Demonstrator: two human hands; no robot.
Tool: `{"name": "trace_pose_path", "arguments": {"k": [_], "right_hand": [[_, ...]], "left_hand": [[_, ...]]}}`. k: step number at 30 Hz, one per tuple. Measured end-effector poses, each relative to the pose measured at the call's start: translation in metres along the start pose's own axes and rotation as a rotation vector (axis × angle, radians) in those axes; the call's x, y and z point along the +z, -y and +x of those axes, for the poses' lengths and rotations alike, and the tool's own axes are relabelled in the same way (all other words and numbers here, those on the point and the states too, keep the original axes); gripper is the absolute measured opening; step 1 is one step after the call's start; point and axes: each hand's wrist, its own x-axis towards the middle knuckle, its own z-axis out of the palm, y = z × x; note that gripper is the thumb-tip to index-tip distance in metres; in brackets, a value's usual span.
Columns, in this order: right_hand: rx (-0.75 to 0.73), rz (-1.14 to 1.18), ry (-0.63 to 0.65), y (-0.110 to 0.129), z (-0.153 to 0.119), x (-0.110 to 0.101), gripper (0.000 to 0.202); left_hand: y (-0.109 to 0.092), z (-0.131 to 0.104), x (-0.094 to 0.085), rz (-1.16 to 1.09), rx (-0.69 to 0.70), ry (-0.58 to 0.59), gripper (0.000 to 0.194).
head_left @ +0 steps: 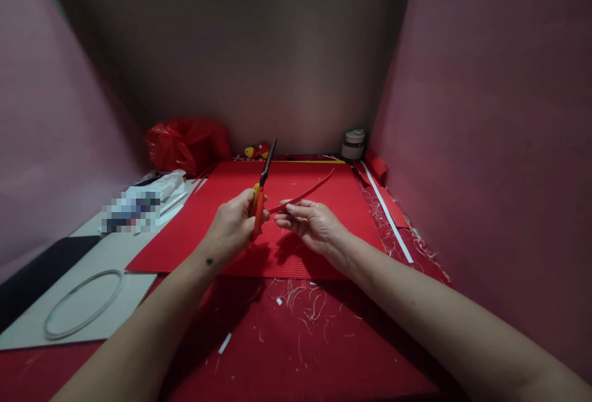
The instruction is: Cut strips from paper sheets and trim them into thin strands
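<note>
My left hand [238, 220] is closed around the orange and yellow handles of a pair of scissors [259, 198]. The dark blades point up and away, pressed together. A thin red strip [311, 191] is pinched between the thumb and fingers of my right hand [314, 223]; its free end curves up to the right, and its other end reaches toward my left fingers. Whether those fingers touch it, I cannot tell. Both hands hover over a large red ribbed sheet [185, 245], their shadows falling on it.
Thread scraps [308, 303] and white bits lie on the dark red cloth [277, 359]. On the left are a pale board [92, 291] with a grey ring [83, 303] and a red plastic bag [185, 143]. A white strip [388, 214] and a lidded jar [354, 144] are at right.
</note>
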Motion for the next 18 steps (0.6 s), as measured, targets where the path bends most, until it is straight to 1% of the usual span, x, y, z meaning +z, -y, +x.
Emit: {"name": "trace_pose_path", "arguments": {"k": [4, 6, 8, 9, 11, 13, 15, 16, 18], "right_hand": [[-0.082, 0.027, -0.064, 0.0, 0.005, -0.004, 0.012], [-0.099, 0.04, -0.062, 0.0, 0.005, -0.005, 0.014], [-0.102, 0.048, -0.043, -0.001, 0.004, -0.005, 0.016], [-0.102, 0.05, -0.033, -0.001, 0.004, -0.005, 0.017], [-0.101, 0.049, -0.03, 0.0, 0.004, -0.005, 0.017], [-0.109, 0.042, -0.042, 0.001, 0.004, -0.006, 0.017], [-0.124, 0.031, -0.052, 0.002, 0.006, -0.007, 0.017], [-0.135, 0.028, -0.053, 0.003, 0.006, -0.008, 0.017], [-0.153, 0.028, -0.049, 0.004, 0.008, -0.009, 0.018]], "left_hand": [[0.003, 0.003, -0.003, -0.054, -0.051, 0.014, 0.03], [0.006, 0.004, -0.002, -0.05, -0.057, 0.017, 0.03], [0.008, 0.006, -0.002, -0.001, -0.046, 0.02, 0.028], [0.008, 0.006, -0.002, 0.056, -0.03, 0.022, 0.026], [0.005, 0.005, -0.004, 0.256, -0.01, 0.01, 0.022], [0.0, 0.003, -0.007, 0.509, -0.014, -0.036, 0.02], [-0.005, 0.001, -0.01, 0.706, 0.0, -0.079, 0.023], [-0.006, -0.001, -0.012, 0.77, 0.02, -0.082, 0.025], [-0.006, -0.002, -0.015, 0.843, 0.067, -0.021, 0.029]]}}
